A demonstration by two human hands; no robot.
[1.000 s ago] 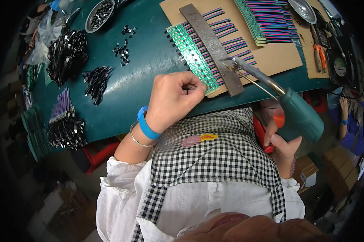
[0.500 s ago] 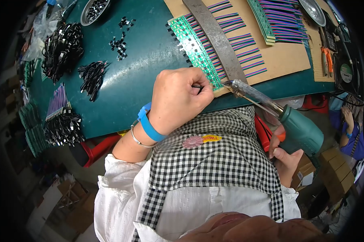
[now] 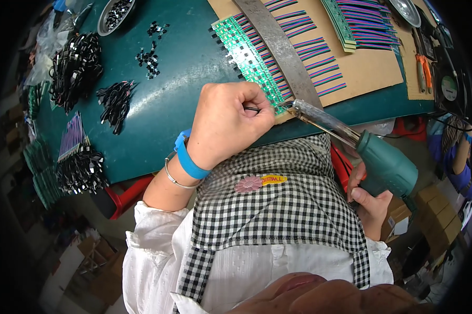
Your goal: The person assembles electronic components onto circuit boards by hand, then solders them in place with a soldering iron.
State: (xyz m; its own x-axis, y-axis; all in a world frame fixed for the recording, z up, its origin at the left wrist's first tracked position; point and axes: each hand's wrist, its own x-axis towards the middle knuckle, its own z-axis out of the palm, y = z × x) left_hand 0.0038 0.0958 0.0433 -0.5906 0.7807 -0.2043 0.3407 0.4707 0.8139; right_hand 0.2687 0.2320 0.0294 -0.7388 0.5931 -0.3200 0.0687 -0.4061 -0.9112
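My left hand (image 3: 231,121) is closed in a pinch at the near end of a green circuit board strip (image 3: 249,60). A short piece of thin black cable (image 3: 252,109) shows between its fingers; the cable's tip is hidden. My right hand (image 3: 371,201) grips a green pistol-shaped soldering gun (image 3: 386,165), its handle partly hidden. The gun's metal tip (image 3: 293,108) points left and meets or nearly meets the strip's near corner, just right of my left fingertips. Striped multicoloured wires (image 3: 319,63) run rightward from the strip, beneath a flat metal bar (image 3: 283,47).
The strip lies on brown cardboard (image 3: 372,73) over a green table (image 3: 178,57). Black cable bundles (image 3: 76,68) and small black connectors (image 3: 149,60) lie left, near a metal bowl (image 3: 115,15). More wired boards (image 3: 339,23) and orange-handled pliers (image 3: 423,73) are right. Another person's arm (image 3: 461,152) shows far right.
The whole view has shifted slightly, with the table things a little further left. Both hands keep their grips, and the gun's tip stays at the strip's near corner.
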